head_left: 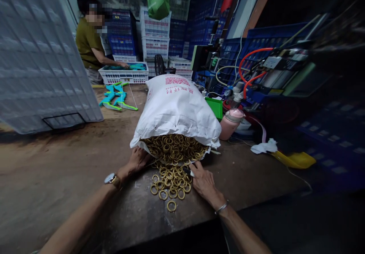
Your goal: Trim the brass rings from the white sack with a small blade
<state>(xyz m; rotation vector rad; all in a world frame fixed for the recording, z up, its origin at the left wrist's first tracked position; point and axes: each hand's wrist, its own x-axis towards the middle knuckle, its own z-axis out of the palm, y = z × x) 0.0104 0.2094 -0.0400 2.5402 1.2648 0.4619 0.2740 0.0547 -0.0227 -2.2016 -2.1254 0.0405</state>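
A full white woven sack (176,109) with red print lies on the table, its open mouth towards me. Many brass-coloured rings (173,147) fill the mouth, and a loose pile of rings (172,183) has spilled onto the tabletop. At the mouth's lower left corner my left hand (139,158) has its fingers closed on the sack's edge; the fingertips are partly hidden. My right hand (203,180) is beside the pile, under the lower right edge of the mouth. Its fingers are closed around a small dark object (187,171) with a whitish part, whose kind I cannot tell.
Turquoise toy bows (116,96) lie behind left, near a tall translucent plastic bin (42,56). A person (91,45) reaches into a white crate (124,75). To the right stand a pink bottle (230,124), a green tray (214,107) and a machine with red hoses (273,71).
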